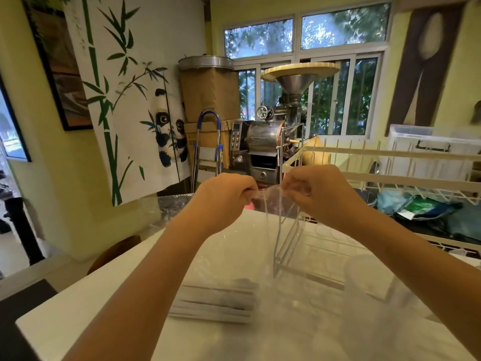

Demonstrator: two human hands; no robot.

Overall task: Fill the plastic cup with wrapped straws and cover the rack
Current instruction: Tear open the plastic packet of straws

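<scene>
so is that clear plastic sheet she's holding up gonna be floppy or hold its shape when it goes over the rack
Probably floppy: the clear plastic sheet bunches where the left hand and right hand pinch it, and hangs down in loose folds. It looks thin and light, so it may cling or drift. It should drape over the wire rack rather than stand off it.

Coffee roaster (265, 142) beside stepladder (208, 142), panda hanging (135, 100)

No readable text anywhere. Control panel (235, 138) on the steel machine (265, 142) has buttons and a display, too blurred to make out.
</scene>
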